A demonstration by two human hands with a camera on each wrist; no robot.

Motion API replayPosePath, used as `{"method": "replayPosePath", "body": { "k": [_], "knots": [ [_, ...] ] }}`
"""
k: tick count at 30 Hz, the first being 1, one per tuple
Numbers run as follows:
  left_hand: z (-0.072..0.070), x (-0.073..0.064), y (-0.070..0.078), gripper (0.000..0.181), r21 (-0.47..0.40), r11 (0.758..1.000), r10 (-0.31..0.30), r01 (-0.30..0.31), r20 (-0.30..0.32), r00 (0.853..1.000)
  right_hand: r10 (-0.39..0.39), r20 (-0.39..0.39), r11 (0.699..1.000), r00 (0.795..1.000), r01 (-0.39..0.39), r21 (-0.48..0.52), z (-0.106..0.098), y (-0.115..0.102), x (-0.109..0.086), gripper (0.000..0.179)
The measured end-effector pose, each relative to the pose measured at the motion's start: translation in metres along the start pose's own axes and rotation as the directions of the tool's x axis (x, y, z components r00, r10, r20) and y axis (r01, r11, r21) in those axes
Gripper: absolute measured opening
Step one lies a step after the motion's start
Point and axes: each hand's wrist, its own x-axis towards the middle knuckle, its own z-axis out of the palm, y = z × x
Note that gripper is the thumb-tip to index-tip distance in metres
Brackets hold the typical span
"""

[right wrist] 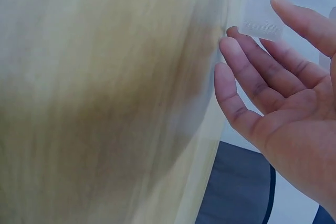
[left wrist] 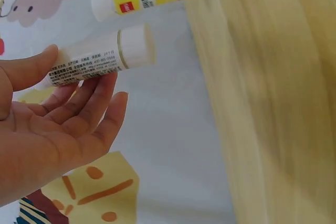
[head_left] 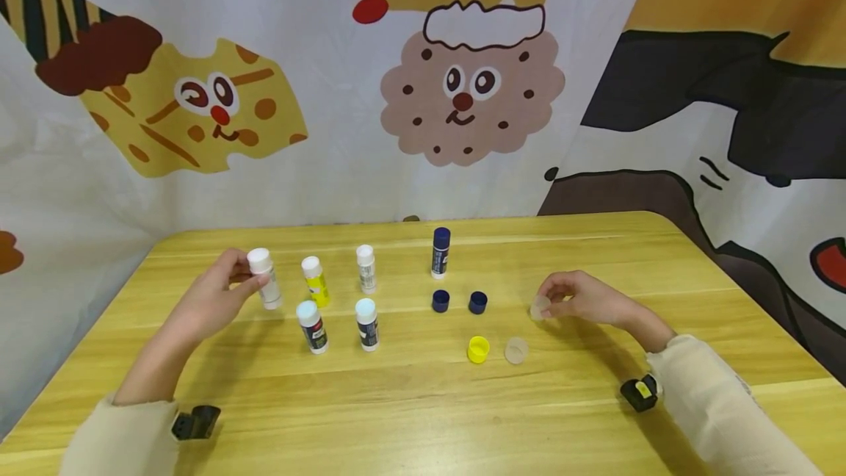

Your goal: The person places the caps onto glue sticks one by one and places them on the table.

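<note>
My left hand [head_left: 213,295] grips a white glue stick [head_left: 269,291] at the table's left, thumb on one side and fingers on the other. Printed text on that stick [left wrist: 89,64] shows in the left wrist view. Just right of it stands a yellow glue stick [head_left: 318,286]. Over on the right, my right hand [head_left: 587,301] pinches a translucent cap [head_left: 538,308] between thumb and fingers, at or just above the tabletop. The ribbed side of this cap [right wrist: 261,19] faces the right wrist camera. Another translucent cap [head_left: 516,350] lies nearby.
A white glue stick [head_left: 366,273] and two dark-labelled ones, a left [head_left: 315,335] and a right [head_left: 368,329], stand left of centre. A navy-capped glue stick [head_left: 440,254] stands behind two navy caps [head_left: 440,301]. A yellow cap [head_left: 478,350] lies on the wooden table [head_left: 370,417]. Behind hangs a printed curtain [head_left: 330,189].
</note>
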Motion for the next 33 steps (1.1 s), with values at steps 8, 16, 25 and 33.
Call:
{"method": "replayPosePath", "body": {
  "k": [8,16,25,33],
  "knots": [
    [-0.001,-0.004,0.017,0.041,0.014,0.999,0.034,-0.034,-0.033,0.999,-0.018,-0.021,1.0,1.0,0.017,-0.008,-0.001,-0.009,-0.003,0.024],
    [0.003,-0.006,0.033,0.04,0.013,0.995,0.1,-0.099,-0.072,0.992,-0.055,-0.05,0.996,0.997,0.052,-0.07,-0.002,-0.024,-0.003,0.024],
    [0.008,-0.008,0.05,0.036,0.045,0.988,0.149,-0.145,-0.106,0.983,-0.1,-0.089,0.99,0.991,0.09,-0.111,0.0,-0.043,0.002,0.022],
    [0.017,-0.005,0.069,0.03,0.08,0.981,0.185,-0.177,-0.109,0.977,-0.204,-0.087,0.973,0.975,0.191,-0.132,0.005,-0.057,0.009,0.017]
  ]
}}
